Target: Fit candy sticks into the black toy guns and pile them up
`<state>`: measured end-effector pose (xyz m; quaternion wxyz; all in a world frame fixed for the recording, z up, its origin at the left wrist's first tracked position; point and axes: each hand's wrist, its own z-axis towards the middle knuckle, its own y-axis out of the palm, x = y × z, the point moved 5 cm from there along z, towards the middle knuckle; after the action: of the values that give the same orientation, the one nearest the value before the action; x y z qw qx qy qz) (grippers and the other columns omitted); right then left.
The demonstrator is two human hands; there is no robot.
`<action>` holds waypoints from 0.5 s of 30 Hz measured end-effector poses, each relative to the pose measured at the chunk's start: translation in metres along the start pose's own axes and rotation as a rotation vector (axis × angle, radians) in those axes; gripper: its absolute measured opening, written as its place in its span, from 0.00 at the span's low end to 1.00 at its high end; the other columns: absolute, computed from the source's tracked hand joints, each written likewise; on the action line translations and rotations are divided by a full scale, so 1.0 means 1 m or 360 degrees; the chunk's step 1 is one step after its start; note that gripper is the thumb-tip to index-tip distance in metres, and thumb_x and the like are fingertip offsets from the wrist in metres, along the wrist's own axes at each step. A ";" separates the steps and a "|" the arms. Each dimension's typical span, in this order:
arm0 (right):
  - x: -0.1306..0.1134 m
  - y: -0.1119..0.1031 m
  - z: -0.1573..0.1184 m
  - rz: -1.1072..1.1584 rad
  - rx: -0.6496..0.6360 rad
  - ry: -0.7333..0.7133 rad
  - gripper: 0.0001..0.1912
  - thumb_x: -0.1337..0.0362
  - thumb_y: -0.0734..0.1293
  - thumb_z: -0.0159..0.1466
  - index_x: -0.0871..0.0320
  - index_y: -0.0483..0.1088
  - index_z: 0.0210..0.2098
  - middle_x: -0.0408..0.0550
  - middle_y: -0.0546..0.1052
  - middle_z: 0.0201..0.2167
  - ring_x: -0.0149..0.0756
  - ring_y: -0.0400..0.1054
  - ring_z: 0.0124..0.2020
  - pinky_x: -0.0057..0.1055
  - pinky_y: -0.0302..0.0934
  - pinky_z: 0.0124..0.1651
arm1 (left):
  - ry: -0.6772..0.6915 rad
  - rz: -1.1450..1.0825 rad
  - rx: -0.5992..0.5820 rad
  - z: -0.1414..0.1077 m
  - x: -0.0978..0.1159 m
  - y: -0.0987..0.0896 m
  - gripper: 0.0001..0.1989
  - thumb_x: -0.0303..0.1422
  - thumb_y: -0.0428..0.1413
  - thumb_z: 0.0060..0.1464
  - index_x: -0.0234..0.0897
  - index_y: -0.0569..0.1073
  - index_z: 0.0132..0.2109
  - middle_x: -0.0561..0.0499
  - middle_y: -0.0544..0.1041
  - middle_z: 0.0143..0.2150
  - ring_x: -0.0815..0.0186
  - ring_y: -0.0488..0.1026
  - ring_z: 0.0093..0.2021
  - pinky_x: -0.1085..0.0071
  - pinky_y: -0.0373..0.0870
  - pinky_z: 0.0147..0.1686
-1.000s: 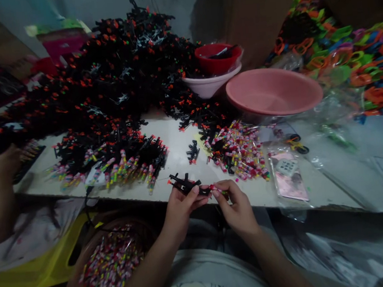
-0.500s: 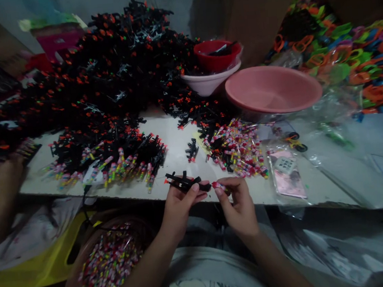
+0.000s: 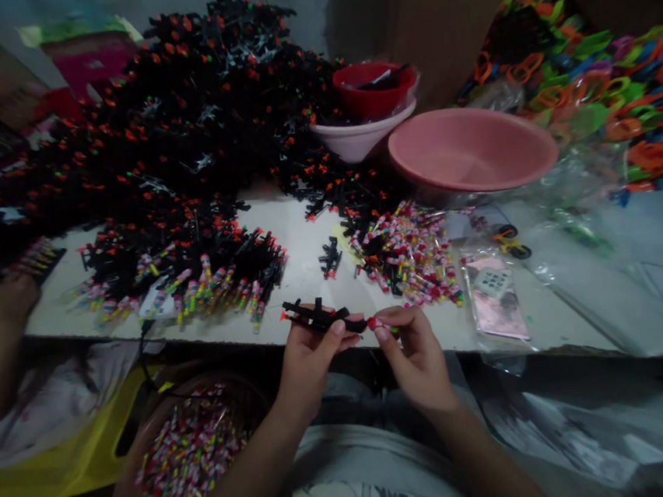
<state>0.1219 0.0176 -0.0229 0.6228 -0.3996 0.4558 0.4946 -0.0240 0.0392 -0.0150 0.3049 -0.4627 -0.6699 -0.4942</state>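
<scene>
Black toy gun was held level over the near edge of the desk, pinched at its rear end by the left hand between thumb and fingers. Right hand, just beside it, pinched a small red-tipped candy tube against the gun's rear end. Below the hands, a basket of wrapped candy tubes sat at the person's left knee. On the desk beyond lay a row of finished guns, a loose candy scatter, then a pink basin and a large black pile. Another person's hand rested at far left.
</scene>
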 end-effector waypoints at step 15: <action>-0.009 0.000 0.003 -0.0275 -0.0140 -0.0073 0.02 0.64 0.59 0.67 0.54 0.60 0.36 0.47 0.71 0.36 0.33 0.67 0.37 0.30 0.62 0.37 | 0.0040 0.0065 0.0044 0.000 0.000 0.002 0.21 0.39 0.67 0.41 0.34 0.68 0.39 0.44 0.82 0.36 0.53 0.79 0.42 0.58 0.77 0.41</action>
<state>0.1219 0.0183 -0.0135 0.6553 -0.4529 0.3830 0.4676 -0.0218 0.0393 -0.0141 0.3298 -0.4657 -0.6632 -0.4842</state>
